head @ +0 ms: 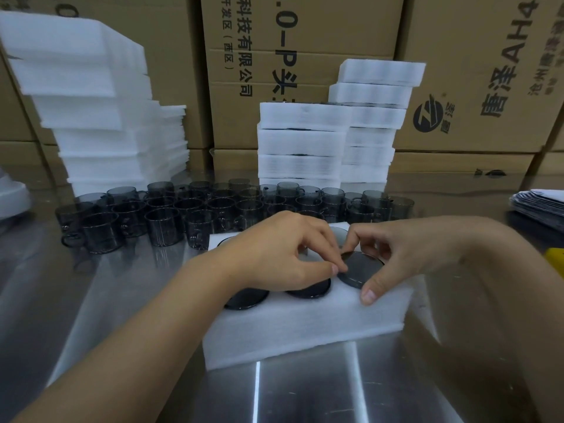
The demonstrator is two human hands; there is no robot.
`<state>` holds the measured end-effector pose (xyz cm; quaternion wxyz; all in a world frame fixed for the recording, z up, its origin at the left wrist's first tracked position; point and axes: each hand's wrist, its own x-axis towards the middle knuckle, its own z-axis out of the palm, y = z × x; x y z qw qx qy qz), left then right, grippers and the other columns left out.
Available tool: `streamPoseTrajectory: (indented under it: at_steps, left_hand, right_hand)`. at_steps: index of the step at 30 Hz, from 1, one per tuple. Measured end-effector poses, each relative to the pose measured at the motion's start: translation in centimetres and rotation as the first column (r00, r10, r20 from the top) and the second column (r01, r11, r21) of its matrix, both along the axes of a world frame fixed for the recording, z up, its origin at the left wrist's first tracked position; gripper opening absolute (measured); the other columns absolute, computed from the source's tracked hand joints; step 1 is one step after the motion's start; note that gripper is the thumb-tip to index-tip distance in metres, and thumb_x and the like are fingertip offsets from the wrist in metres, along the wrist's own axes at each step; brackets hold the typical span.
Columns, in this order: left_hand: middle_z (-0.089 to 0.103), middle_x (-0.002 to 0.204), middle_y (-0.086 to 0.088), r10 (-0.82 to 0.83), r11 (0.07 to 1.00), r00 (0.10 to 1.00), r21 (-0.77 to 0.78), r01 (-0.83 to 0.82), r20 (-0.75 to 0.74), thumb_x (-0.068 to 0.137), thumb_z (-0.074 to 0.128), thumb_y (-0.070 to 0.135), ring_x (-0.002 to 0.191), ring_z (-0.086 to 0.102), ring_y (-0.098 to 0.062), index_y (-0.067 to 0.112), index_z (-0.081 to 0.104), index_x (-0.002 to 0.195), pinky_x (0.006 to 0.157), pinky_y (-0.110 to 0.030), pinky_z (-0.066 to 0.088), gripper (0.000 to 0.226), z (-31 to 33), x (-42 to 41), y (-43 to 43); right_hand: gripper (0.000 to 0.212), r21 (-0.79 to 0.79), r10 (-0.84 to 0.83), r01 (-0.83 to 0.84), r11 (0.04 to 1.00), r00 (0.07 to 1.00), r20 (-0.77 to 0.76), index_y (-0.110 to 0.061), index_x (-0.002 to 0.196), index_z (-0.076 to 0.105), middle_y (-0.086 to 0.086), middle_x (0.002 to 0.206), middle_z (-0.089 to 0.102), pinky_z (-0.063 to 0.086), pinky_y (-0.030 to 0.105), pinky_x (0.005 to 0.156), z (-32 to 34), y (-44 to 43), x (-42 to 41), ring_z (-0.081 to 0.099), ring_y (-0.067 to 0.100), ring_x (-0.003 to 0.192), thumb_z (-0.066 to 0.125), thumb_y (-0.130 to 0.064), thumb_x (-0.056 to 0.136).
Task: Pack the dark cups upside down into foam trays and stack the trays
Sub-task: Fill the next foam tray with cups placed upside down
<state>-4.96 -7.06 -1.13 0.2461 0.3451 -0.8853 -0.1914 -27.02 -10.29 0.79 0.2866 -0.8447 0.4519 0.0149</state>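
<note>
steel desk (122, 300) backed by cartons (305, 41). at frame centre, the foam tray (305, 325) holds inverted dark cups (247, 297). left hand (274, 248) pinches and right hand (406, 248) grips, fingers curled, the cup (360, 267) over the lower-right pocket. keep its base level; press evenly until flush.

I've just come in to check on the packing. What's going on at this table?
A person is packing dark cups into foam. The left hand and right hand both grip an upside-down cup, seating it at the near right of the tray. Two more sit upside down beside it. Loose cups wait behind the tray, and filled stacks stand at the back.
</note>
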Motion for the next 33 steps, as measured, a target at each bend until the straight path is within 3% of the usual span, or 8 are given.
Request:
streamPoseTrajectory:
  at_steps: [5,9,12,22,25,29,31,33]
  left_hand:
    - [0.066,0.101,0.018,-0.008,1.0,1.0,0.0,0.008,-0.004,0.083,0.066,0.021,0.096,0.061,-0.006,0.024,0.079,0.093,0.088,-0.04,0.048,0.016,-0.2,0.0,0.0]
    - [0.067,0.101,0.018,-0.014,1.0,1.0,0.023,0.015,-0.024,0.079,0.061,0.027,0.095,0.062,-0.008,0.024,0.079,0.092,0.086,-0.041,0.049,0.022,-0.1,-0.1,0.1]
    - [0.068,0.1,0.017,-0.009,0.999,0.999,0.037,0.01,-0.036,0.084,0.067,0.02,0.096,0.062,-0.008,0.023,0.079,0.092,0.087,-0.043,0.048,0.014,-0.1,-0.1,0.1]
    - [0.07,0.094,0.011,0.025,0.998,1.0,0.066,-0.025,0.01,0.085,0.07,0.023,0.092,0.064,-0.011,0.021,0.079,0.087,0.089,-0.043,0.049,0.01,-0.1,-0.5,0.0]
    - [0.068,0.092,0.011,0.022,0.998,0.999,0.066,-0.024,0.042,0.085,0.069,0.025,0.09,0.063,-0.017,0.02,0.079,0.084,0.087,-0.046,0.049,0.011,0.1,-0.7,-0.2]
    - [0.067,0.097,0.011,0.025,0.996,0.998,0.082,-0.029,0.054,0.085,0.069,0.022,0.094,0.062,-0.014,0.022,0.079,0.089,0.091,-0.042,0.047,0.011,0.4,-0.7,0.0]
    - [0.066,0.106,0.016,0.013,0.997,0.996,0.079,-0.02,0.09,0.085,0.068,0.02,0.1,0.059,-0.003,0.027,0.077,0.097,0.096,-0.029,0.044,0.016,0.4,-0.1,0.3]
    - [0.059,0.106,0.025,0.038,0.999,0.991,0.012,-0.039,0.131,0.083,0.069,0.031,0.099,0.054,0.008,0.036,0.075,0.098,0.09,-0.014,0.041,0.016,0.5,1.0,1.0]
  right_hand:
    - [0.048,0.05,-0.036,0.027,0.998,0.979,0.203,-0.044,0.103,0.064,-0.017,0.079,0.054,0.044,0.018,0.069,-0.4,-0.8,-1.3,0.05,0.002,0.07,0.068,-0.071,0.065]
    - [0.043,0.166,-0.143,0.084,0.983,0.913,0.383,-0.016,0.099,0.063,-0.001,0.074,0.055,0.041,0.026,0.064,-1.2,-1.7,-2.2,0.047,0.019,0.069,0.078,-0.036,0.064]
    - [0.033,0.216,-0.177,0.098,0.971,0.906,0.385,-0.013,0.088,0.057,0.003,0.068,0.048,0.037,0.024,0.056,-1.5,-2.1,-2.1,0.044,0.017,0.061,0.078,-0.024,0.064]
    - [0.036,0.283,-0.259,0.186,0.941,0.933,0.248,-0.018,0.075,0.044,-0.004,0.054,0.04,0.034,0.021,0.049,-1.4,-2.3,-1.7,0.039,0.008,0.047,0.077,-0.026,0.065]
    - [0.029,0.208,-0.235,0.194,0.959,0.953,0.194,-0.018,0.074,0.047,-0.009,0.052,0.045,0.035,0.019,0.048,-0.9,-1.8,-1.5,0.039,0.007,0.047,0.076,-0.019,0.077]
    - [0.012,-0.116,-0.103,0.12,0.986,0.984,0.143,-0.034,0.076,0.072,-0.006,0.056,0.044,0.032,0.023,0.055,0.1,-0.3,-0.2,0.037,0.008,0.053,0.077,-0.023,0.079]
    - [0.013,-0.213,-0.05,0.084,0.974,0.986,0.159,-0.042,0.08,0.075,0.003,0.072,0.056,0.037,0.028,0.063,0.4,0.7,0.7,0.045,0.012,0.062,0.075,-0.029,0.08]
    - [0.009,-0.237,-0.055,0.085,0.968,0.99,0.131,-0.046,0.086,0.073,-0.007,0.079,0.064,0.041,0.029,0.068,1.1,1.9,1.1,0.052,0.008,0.067,0.071,-0.047,0.077]
